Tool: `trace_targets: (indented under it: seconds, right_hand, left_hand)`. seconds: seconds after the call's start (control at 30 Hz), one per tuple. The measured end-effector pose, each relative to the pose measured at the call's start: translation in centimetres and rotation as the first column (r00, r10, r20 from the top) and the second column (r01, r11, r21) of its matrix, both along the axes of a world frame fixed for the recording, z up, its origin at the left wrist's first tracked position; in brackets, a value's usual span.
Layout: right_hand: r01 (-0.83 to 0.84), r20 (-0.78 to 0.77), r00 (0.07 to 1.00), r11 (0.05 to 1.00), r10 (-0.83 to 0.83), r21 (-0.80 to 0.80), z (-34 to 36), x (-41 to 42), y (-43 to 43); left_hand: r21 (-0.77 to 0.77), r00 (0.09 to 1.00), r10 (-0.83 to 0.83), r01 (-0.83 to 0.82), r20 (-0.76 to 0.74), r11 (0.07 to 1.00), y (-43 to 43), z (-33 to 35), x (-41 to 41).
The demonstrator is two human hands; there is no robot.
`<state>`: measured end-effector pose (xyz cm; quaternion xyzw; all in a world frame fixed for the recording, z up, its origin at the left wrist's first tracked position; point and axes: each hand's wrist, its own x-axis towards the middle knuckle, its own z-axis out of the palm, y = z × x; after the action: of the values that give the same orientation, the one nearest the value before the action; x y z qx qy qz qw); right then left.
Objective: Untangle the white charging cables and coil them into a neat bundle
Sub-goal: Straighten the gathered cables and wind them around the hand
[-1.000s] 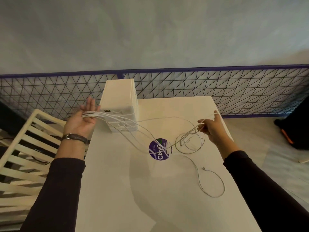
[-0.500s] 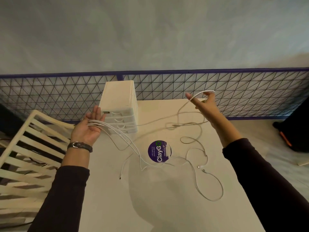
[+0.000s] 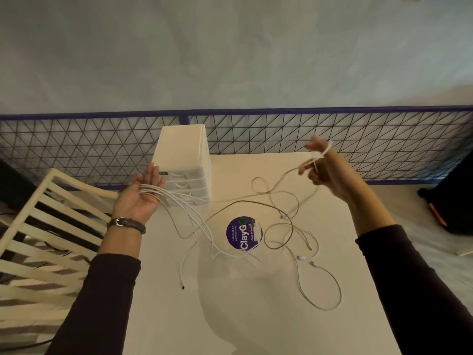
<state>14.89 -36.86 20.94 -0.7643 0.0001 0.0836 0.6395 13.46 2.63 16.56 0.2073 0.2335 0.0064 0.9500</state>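
Observation:
Several white charging cables (image 3: 182, 278) lie in loose, crossing loops over the white table (image 3: 256, 324), with plug ends (image 3: 302, 257) near the right side. My left hand (image 3: 142, 201) is palm up at the table's left edge, fingers straight, with several strands running across the palm. My right hand (image 3: 325, 170) is raised above the far right of the table. It is blurred, its fingers curled around a strand that loops over them and trails down to the tangle.
A small white drawer unit (image 3: 183, 152) stands at the table's back, next to my left hand. A round purple sticker (image 3: 244, 233) marks the tabletop. A white slatted chair (image 3: 38, 226) is at the left, and a purple mesh fence (image 3: 332, 134) behind.
My right hand rose and swung out to the right, drawing a strand up. The tight loops near the sticker opened into wide loose loops. My left hand barely moved.

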Motion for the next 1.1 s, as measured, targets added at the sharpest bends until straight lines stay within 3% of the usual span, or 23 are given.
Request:
trace_targets:
  seconds: [0.03,0.07,0.1,0.13,0.17,0.2,0.27,0.3,0.37,0.4,0.57,0.67,0.77,0.8,0.83,0.87,0.9,0.93,0.97,1.0,1.03,1.07,1.1]
  right_hand:
    - [0.090,0.073,0.995,0.894,-0.065,-0.439,-0.9,0.3,-0.1]
    - [0.163,0.155,0.985,0.664,-0.071,-0.729,-2.3,0.5,-0.4]
    - [0.190,0.196,0.979,0.565,-0.051,-0.803,-3.0,0.3,-0.1]
    - [0.156,0.194,0.981,0.613,-0.004,-0.774,-3.3,0.2,0.2]
    - [0.088,0.160,0.987,0.771,0.018,-0.631,-3.1,-0.1,0.5]
    - [0.023,0.108,0.994,0.921,0.020,-0.388,-2.4,-0.4,0.7]
    - [0.019,0.048,0.999,0.999,-0.021,0.043,-1.2,-1.0,0.9]
    - [0.044,0.074,0.996,0.995,-0.052,0.094,-1.1,-0.9,1.0]
    - [0.173,0.190,0.968,0.984,-0.163,-0.038,-0.8,-1.1,1.2]
    - [0.197,0.218,0.957,0.980,-0.190,-0.008,-0.4,-1.3,1.3]
    - [-0.010,0.163,0.985,0.914,-0.062,0.407,2.7,-2.0,1.1]
    - [0.025,0.143,0.982,0.841,-0.121,0.541,3.6,-2.0,0.8]
    - [-0.086,0.084,0.996,0.577,0.030,0.812,4.5,-2.4,0.6]
    - [-0.098,0.079,0.995,0.587,0.058,0.804,4.4,-2.2,0.5]
    - [-0.071,0.052,0.997,0.696,0.049,0.714,4.1,-2.0,0.6]
    - [-0.022,0.048,0.999,0.883,-0.001,0.470,3.7,-1.8,0.6]
    - [0.050,0.046,0.997,0.969,-0.063,0.244,3.4,-1.7,0.7]
    - [0.074,0.007,0.997,0.976,-0.077,0.207,2.9,-1.7,0.5]
    - [0.034,-0.037,0.999,0.932,-0.022,0.360,2.7,-1.8,0.3]
    - [-0.005,-0.081,0.995,0.817,0.063,0.577,2.8,-1.9,0.2]
    - [-0.032,-0.076,0.991,0.766,0.106,0.642,3.1,-1.9,0.1]
    - [-0.025,-0.071,0.994,0.831,0.078,0.556,3.0,-1.7,-0.1]
    - [-0.013,-0.055,0.998,0.955,0.031,0.298,3.0,-1.8,-0.1]
  left_hand:
    - [0.006,1.000,-0.009,0.009,0.008,1.000,-0.1,0.0,0.0]
    - [0.008,1.000,-0.020,0.020,0.013,1.000,-0.2,0.1,0.1]
    - [0.009,0.999,-0.029,0.029,0.015,1.000,-0.3,0.2,0.2]
    - [0.007,0.999,-0.035,0.034,0.018,0.999,-0.4,0.3,0.3]
    - [0.006,0.999,-0.038,0.038,0.022,0.999,-0.4,0.4,0.4]
    - [0.005,0.999,-0.039,0.039,0.024,0.999,-0.4,0.5,0.3]
    - [0.008,0.999,-0.035,0.034,0.024,0.999,-0.5,0.9,0.2]
    - [0.008,0.999,-0.030,0.030,0.023,1.000,-0.6,1.0,0.1]
    - [-0.004,0.999,-0.024,0.024,0.020,1.000,-0.9,1.2,0.0]
    - [0.000,0.999,-0.026,0.026,0.020,1.000,-1.0,1.3,0.0]
    - [0.017,0.999,-0.030,0.030,0.026,0.999,-1.1,1.2,0.0]
    - [0.016,0.999,-0.031,0.030,0.026,0.999,-1.1,1.1,0.0]
    - [0.026,0.999,-0.028,0.028,0.016,0.999,-1.3,1.2,0.0]
    - [0.029,1.000,-0.023,0.023,0.014,0.999,-1.4,1.3,0.0]
    - [0.033,1.000,-0.021,0.020,0.013,0.999,-1.5,1.3,0.1]
    - [0.035,1.000,-0.023,0.022,0.013,0.999,-1.5,1.3,0.1]
    - [0.034,1.000,-0.027,0.026,0.014,0.999,-1.5,1.2,0.1]
    - [0.032,0.999,-0.030,0.029,0.013,0.999,-1.5,1.3,0.1]
    - [0.031,0.999,-0.030,0.030,0.011,0.999,-1.4,1.3,0.2]
    - [0.034,1.000,-0.030,0.029,0.010,0.999,-1.3,1.3,0.2]
    - [0.036,1.000,-0.029,0.028,0.011,0.999,-1.2,1.3,0.1]
    - [0.034,1.000,-0.027,0.026,0.012,0.999,-1.1,1.3,0.1]
    - [0.028,1.000,-0.025,0.025,0.012,0.999,-0.9,1.2,0.0]
